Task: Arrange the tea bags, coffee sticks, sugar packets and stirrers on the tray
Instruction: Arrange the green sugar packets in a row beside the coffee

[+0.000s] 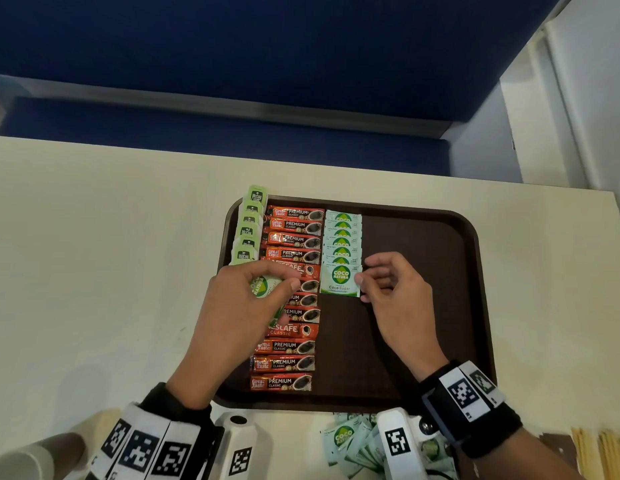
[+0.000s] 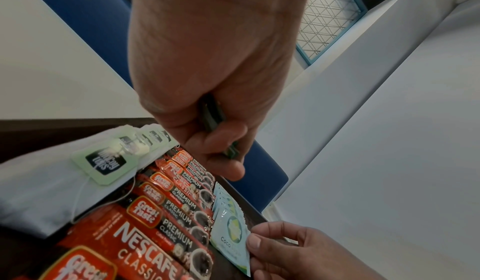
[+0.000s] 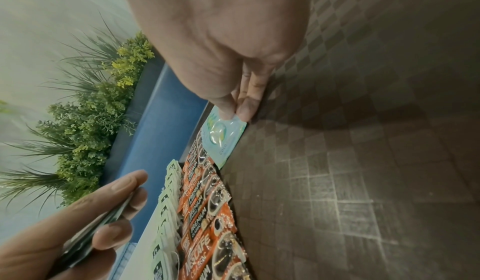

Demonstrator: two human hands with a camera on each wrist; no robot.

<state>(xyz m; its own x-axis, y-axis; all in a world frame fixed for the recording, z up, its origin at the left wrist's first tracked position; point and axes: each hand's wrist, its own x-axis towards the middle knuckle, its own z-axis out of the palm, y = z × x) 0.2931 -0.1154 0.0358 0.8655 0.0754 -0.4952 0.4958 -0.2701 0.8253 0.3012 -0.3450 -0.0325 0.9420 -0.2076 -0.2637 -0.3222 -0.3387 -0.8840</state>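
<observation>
Loose sugar packets (image 1: 353,443) are lying in a heap on the table (image 1: 94,237) at the near edge, just outside the brown tray (image 1: 423,306). Farther in, a small stack of Coco Natura packets (image 1: 265,289) is being gripped in the curled left hand (image 1: 239,313) above the column of coffee sticks (image 1: 291,306). To its right, one Coco Sugar packet (image 1: 340,280) is being pinched at its right edge by the right hand (image 1: 395,292), thumb and forefinger pressed together. Its long axis is running near-to-far, and it is being laid at the near end of the overlapping sugar row (image 1: 342,237). Tea bags (image 1: 248,230) are lining the far left rim.
</observation>
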